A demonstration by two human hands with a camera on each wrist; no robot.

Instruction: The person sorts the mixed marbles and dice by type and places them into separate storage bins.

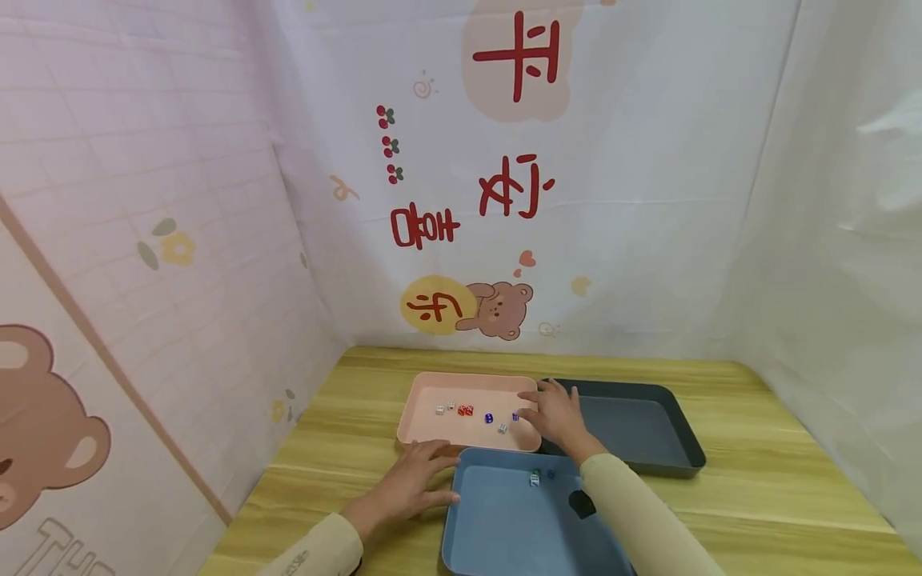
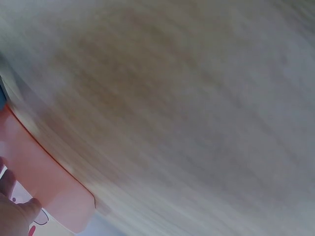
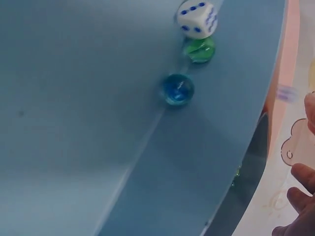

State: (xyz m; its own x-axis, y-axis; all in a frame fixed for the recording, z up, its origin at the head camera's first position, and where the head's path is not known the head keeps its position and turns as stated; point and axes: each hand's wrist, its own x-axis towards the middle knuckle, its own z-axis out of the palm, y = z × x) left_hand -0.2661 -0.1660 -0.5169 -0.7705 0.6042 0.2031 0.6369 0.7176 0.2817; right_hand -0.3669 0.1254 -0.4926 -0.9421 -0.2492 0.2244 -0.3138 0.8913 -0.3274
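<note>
My right hand (image 1: 558,412) hovers over the right end of the pink tray (image 1: 471,381), its fingers spread. Below the fingertips is a small blue-and-white die (image 1: 515,417), which appears as a blur (image 3: 287,93) in the right wrist view. Around it in the tray lie a blue die (image 1: 489,418), a white die (image 1: 502,429), two red dice (image 1: 465,410) and two more whitish dice (image 1: 440,410). My left hand (image 1: 410,484) holds nothing, its fingers loosely extended beside the left rim of the blue tray (image 1: 452,512); contact with the rim is unclear.
Inside the blue tray lie a white die with blue pips (image 3: 198,19), a green glass bead (image 3: 201,50) and a blue glass bead (image 3: 178,90). A dark grey tray (image 1: 641,420) stands right of the pink one. All rest on a wood-grain table (image 1: 778,480) below hanging printed cloth.
</note>
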